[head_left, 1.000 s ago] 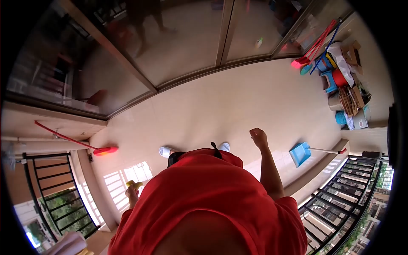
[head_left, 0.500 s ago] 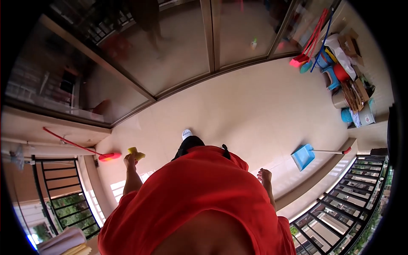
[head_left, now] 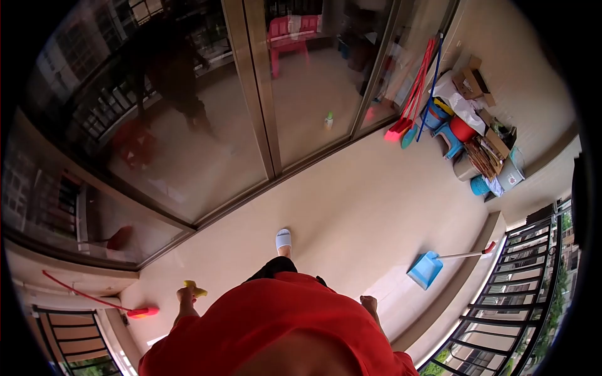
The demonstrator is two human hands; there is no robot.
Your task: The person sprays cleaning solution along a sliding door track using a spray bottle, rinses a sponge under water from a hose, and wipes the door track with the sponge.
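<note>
At the lower left, my left hand (head_left: 185, 293) is closed around a small yellow cloth (head_left: 199, 291), which sticks out past the fingers. My right hand (head_left: 369, 304) hangs at my other side with its fingers curled in and nothing showing in them. The nearest thing to it is a blue dustpan (head_left: 426, 270) with a long handle, lying on the floor to the right. Beyond my left hand, a red broom (head_left: 143, 312) leans by the wall. One foot in a white slipper (head_left: 283, 238) shows ahead of my red shirt.
Glass sliding doors (head_left: 260, 94) run along the left and front, with reflections in them. More red brooms (head_left: 414, 94) lean at the far corner, beside a blue stool (head_left: 450, 139), cardboard boxes and buckets. A black railing (head_left: 501, 307) lines the right side over a low ledge.
My view has turned and shifted forward, so the doors and far corner lie differently in it. The slippered foot shows more fully. My right hand's fingers look more curled; the cloth stays in my left.
</note>
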